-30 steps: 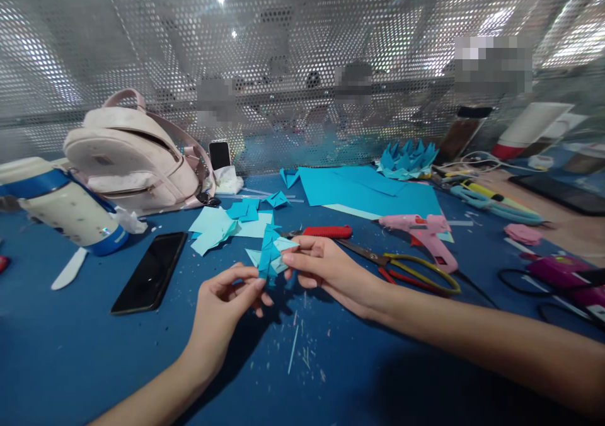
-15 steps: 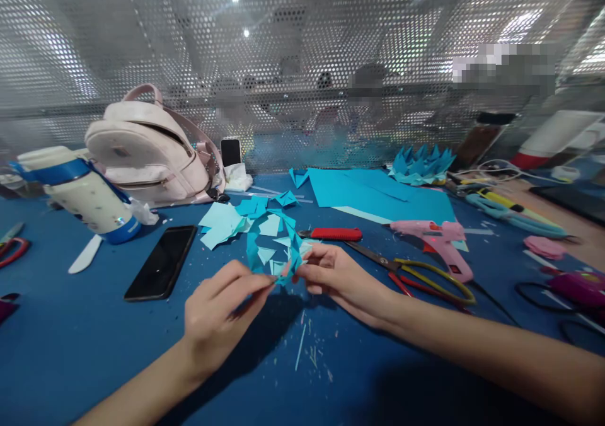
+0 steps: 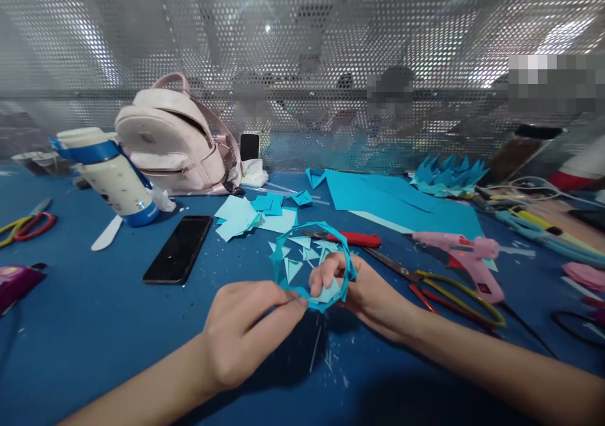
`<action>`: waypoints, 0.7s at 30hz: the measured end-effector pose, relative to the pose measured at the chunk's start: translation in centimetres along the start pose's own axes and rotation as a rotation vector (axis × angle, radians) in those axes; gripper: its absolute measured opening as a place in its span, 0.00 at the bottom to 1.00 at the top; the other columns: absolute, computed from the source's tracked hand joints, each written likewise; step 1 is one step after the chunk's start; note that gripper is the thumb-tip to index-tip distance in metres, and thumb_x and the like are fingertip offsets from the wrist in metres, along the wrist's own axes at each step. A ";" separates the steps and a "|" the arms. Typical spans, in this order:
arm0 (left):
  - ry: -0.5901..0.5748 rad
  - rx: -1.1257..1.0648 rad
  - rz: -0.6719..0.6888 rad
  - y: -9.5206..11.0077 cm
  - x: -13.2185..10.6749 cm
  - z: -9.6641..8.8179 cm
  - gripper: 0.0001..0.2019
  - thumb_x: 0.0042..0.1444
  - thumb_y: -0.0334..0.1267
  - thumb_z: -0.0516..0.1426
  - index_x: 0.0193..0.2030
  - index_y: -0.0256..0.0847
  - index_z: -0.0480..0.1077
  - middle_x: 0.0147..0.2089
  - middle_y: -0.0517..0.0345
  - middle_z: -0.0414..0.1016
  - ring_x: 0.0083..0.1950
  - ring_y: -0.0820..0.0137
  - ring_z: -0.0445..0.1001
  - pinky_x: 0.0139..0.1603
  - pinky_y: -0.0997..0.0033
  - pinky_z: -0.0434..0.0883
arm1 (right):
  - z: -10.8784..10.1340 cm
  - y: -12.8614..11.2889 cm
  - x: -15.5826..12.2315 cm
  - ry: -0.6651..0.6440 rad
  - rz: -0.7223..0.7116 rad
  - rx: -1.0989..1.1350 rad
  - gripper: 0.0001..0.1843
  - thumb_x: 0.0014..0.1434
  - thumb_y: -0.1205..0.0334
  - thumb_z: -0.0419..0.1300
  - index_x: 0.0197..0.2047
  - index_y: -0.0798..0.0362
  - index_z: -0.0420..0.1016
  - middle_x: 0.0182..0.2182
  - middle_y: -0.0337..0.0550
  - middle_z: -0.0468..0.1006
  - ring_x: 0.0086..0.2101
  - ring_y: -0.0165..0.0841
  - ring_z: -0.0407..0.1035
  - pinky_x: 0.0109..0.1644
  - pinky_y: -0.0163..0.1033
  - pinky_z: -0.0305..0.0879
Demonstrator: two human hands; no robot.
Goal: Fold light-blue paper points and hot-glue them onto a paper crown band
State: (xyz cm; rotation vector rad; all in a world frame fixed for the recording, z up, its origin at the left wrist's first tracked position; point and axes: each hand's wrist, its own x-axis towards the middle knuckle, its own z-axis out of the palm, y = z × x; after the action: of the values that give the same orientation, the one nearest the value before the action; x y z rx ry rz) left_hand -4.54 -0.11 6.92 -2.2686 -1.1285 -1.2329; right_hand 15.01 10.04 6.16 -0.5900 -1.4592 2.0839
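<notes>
perforated screen rose behind a blue tabletop. right of the flat black phone, a folded blue paper ring was held in both hands: thumb and finger of the left hand pinched its lower edge, while the right hand gripped its right side, fingers curled inside. beyond the phone sat a pale backpack; well right of the phone lay a pink glue gun.

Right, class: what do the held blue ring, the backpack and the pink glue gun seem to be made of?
Blue ring: seemingly matte paper, by its crisp folds and angular edges.
Backpack: dull fabric or leatherette, unclear which; its opening gapes softly.
Glue gun: probably smooth hard plastic, by its rigid moulded shape.
</notes>
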 end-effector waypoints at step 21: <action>0.064 -0.219 -0.086 0.4 0.8 0.9 0.06 0.60 0.22 0.58 0.35 0.35 0.72 0.30 0.57 0.76 0.30 0.76 0.75 0.32 0.80 0.69 | -0.1 0.3 -0.2 -0.018 -0.042 0.052 0.09 0.51 0.66 0.71 0.26 0.53 0.74 0.27 0.38 0.78 0.30 0.27 0.69 0.35 0.33 0.63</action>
State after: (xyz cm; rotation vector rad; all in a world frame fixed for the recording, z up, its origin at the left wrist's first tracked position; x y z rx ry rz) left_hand -3.54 0.57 7.11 -2.3368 -1.1278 -1.5191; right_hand 15.14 9.87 5.83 -0.5177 -1.4104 2.0929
